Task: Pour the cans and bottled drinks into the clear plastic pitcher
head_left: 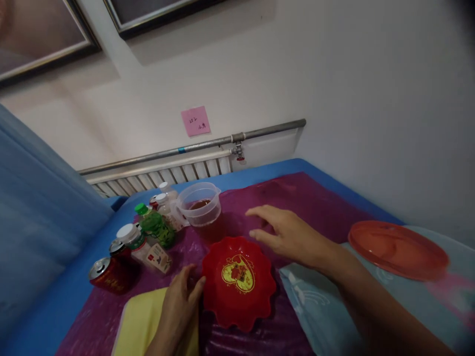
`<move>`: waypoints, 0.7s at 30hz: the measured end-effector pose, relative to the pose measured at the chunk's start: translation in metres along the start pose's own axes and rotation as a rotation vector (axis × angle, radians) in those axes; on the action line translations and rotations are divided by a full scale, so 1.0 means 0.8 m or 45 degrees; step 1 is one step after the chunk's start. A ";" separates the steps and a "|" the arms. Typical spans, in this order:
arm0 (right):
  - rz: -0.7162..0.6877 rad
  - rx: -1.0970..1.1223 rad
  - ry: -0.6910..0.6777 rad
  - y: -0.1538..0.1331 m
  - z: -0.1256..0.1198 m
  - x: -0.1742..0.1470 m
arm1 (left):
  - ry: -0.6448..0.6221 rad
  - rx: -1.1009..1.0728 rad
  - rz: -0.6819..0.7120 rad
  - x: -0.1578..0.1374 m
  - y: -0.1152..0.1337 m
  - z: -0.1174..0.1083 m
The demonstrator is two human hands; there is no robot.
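Note:
A red scalloped plate with a gold heart design lies on the purple plastic sheet. At its left rim is my left hand, fingers bent and apart from the thumb, holding nothing; whether the thumb touches the rim I cannot tell. My right hand hovers beyond the plate's upper right edge, thumb and fingers spread with nothing between them. Behind the plate stands a clear plastic measuring jug with reddish-brown liquid inside. Under my left wrist lies a folded yellow cloth.
Left of the jug stand a green-capped bottle, a white-capped bottle, a red can and several other drinks. At right, an orange-red oval tray rests on light-blue fabric. A radiator lines the wall behind.

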State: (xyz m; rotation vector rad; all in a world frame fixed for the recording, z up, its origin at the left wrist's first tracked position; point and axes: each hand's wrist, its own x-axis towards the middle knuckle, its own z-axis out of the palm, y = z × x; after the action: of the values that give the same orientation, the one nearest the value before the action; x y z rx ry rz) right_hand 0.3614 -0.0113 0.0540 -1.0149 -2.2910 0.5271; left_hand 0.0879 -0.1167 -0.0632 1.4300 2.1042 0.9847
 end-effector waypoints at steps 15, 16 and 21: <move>0.501 0.269 -0.246 0.069 0.091 -0.046 | -0.130 0.181 0.007 0.046 0.002 0.022; 0.496 0.266 -0.252 0.072 0.093 -0.046 | -0.134 0.177 0.011 0.047 0.001 0.023; 0.530 0.286 -0.254 0.075 0.097 -0.047 | -0.127 0.083 0.019 0.043 0.002 0.026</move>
State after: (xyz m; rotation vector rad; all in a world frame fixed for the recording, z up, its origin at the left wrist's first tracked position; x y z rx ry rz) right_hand 0.3644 -0.0109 -0.0514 -1.3812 -2.1234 1.0724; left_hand 0.0894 -0.0777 -0.0744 1.4962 2.0737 0.8392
